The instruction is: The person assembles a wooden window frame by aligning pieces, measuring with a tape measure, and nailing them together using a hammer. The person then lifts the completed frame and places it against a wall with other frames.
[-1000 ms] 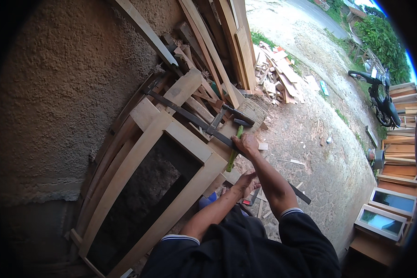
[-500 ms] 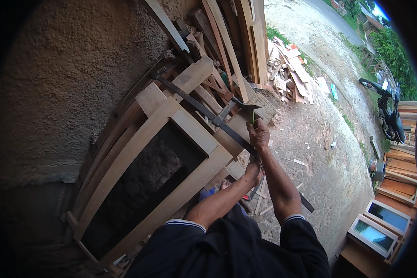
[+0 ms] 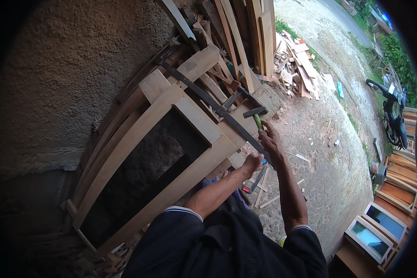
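My right hand [image 3: 272,141] is wrapped round the green handle of a hammer [image 3: 255,112], whose dark head is raised over a thick wooden block [image 3: 269,98]. Beside it, a long dark bar clamp [image 3: 201,95] runs diagonally across the end of a curved wooden frame [image 3: 197,162]. My left hand [image 3: 253,163] is closed near the lower end of the clamp's bar. A small blue spot shows at its fingers, and what they hold is hidden. The frame leans at an angle on other timber, with a dark opening in its middle.
Long planks [image 3: 259,41] stand upright at the back, near a heap of wood scraps [image 3: 299,67]. A rough wall [image 3: 78,83] rises on the left. Offcuts lie on the ground by my feet. A motorcycle [image 3: 394,111] and glazed window frames [image 3: 370,236] are at the right.
The hammer has turned so its head and green handle show more clearly. My right hand has shifted right and slightly down, and my left hand sits slightly higher. The whole view has shifted a little.
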### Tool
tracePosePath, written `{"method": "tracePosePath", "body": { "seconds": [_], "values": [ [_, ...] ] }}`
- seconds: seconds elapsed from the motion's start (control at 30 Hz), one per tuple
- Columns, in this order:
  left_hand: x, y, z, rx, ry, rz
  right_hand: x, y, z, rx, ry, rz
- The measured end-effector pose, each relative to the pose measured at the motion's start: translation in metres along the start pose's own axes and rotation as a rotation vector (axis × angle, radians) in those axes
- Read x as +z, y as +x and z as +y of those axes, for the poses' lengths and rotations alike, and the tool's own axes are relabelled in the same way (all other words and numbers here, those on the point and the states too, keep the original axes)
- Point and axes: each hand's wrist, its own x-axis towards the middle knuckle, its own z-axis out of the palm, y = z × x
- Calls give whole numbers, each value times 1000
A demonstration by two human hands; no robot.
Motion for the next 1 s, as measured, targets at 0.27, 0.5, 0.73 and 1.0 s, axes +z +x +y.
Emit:
{"method": "tracePosePath", "body": {
  "seconds": [0.27, 0.5, 0.73, 1.0],
  "values": [
    [-113, -186, 54, 903, 1563, 662, 35, -6, 16, -216, -168, -243],
    [-137, -173, 57, 702, 1618, 673, 49, 10, 15, -31, -71, 51],
    [-140, -171, 57, 686, 1605, 646, 44, 19, 21, -242, -228, -235],
    [-143, -169, 54, 749, 1599, 647, 55, 10, 19, -192, -314, -270]
  ]
}}
